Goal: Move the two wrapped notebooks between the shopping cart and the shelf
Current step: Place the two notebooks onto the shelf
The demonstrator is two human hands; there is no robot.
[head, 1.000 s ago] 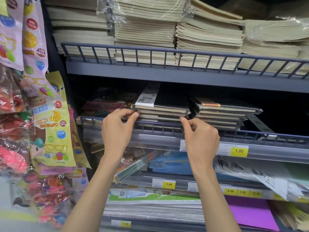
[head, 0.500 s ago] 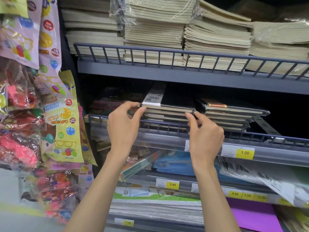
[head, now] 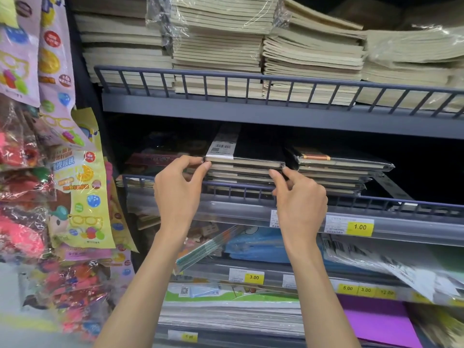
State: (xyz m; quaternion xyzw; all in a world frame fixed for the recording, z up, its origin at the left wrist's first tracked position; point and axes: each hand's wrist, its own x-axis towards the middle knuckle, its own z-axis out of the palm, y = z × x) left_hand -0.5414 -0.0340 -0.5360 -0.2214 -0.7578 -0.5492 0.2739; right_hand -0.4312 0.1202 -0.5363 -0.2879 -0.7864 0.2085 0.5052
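Left hand point(head: 179, 194) pinches the front-left corner and right hand point(head: 300, 199) the front-right corner of the wrapped notebooks point(head: 247, 160), at 12 o'clock atop a stack on the shelf point(head: 376, 200). Versus a second ago: same hold, notebooks unmoved. Lift-out probably not yet begun.

Bare left hand point(head: 179, 194) and bare right hand point(head: 301, 207) on slim, uncovered forearms point(head: 140, 285), sleeveless down to the lower edge of view.
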